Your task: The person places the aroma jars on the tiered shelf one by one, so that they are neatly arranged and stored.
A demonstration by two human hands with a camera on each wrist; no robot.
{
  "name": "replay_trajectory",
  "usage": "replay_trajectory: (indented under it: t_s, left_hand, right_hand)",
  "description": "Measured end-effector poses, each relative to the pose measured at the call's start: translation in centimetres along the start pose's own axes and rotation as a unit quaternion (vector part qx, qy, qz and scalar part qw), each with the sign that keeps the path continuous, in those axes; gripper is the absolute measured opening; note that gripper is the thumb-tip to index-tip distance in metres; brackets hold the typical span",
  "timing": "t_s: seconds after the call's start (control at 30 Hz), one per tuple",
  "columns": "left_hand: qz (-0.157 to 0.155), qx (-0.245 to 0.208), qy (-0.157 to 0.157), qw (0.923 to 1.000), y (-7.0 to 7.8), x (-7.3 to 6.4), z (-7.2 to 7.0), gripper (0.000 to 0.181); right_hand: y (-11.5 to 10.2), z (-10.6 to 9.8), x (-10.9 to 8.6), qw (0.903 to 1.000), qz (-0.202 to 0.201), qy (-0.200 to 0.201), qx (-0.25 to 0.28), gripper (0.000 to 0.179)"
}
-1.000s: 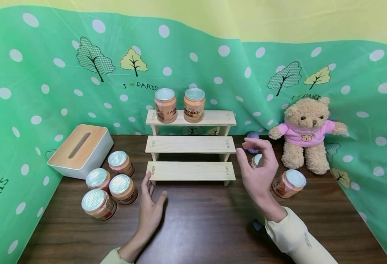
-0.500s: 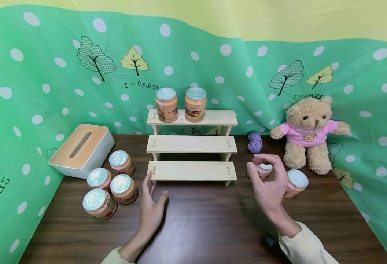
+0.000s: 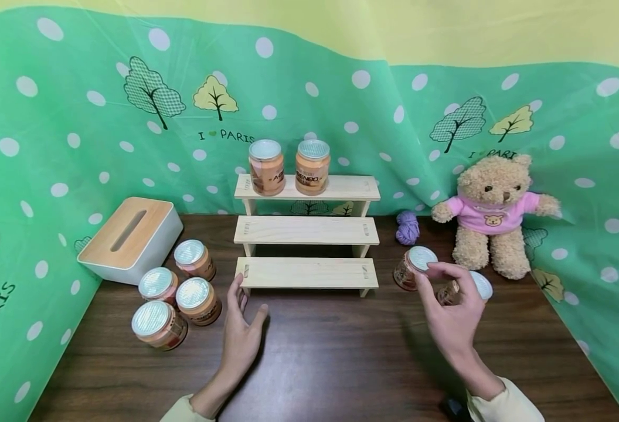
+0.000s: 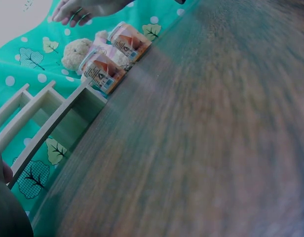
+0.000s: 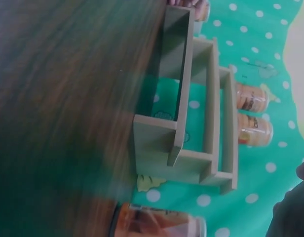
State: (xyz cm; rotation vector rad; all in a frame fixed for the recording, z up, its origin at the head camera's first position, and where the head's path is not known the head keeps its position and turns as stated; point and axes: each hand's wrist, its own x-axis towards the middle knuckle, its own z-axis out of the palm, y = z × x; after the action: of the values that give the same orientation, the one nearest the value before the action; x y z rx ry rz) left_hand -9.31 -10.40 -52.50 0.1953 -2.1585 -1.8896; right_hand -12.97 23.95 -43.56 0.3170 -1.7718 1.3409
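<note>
At right, the right hand [image 3: 455, 316] is hovering, thumb and fingers curving apart around nothing, while the left hand [image 3: 242, 339], fingers loosely spread, is resting beside the pale wooden three-tier shelf [image 3: 306, 230] at centre, possibly touching it. A tan plush bear [image 3: 490, 218] in pink and a purple yarn bundle [image 3: 407, 227] are sitting behind. A round orange-brown jar [image 3: 405, 273] with silvery lid is standing right of centre, the right hand partly hiding its matching neighbour [image 3: 483, 285].

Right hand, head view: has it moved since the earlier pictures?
Yes: the right hand has moved rightward and lower in view, farther from the three-tier pale wooden rack.
</note>
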Motion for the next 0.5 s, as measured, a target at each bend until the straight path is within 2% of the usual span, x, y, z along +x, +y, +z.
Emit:
replay_trajectory:
  t_s: [0.5]
  left_hand:
    - [-0.001, -0.001, -0.002, 1.0, 0.3, 0.0, -0.1, 0.081]
  right_hand:
    - [1.7, -3.2, -0.9, 0.9986, 0.042, 0.023, -0.024, 0.026]
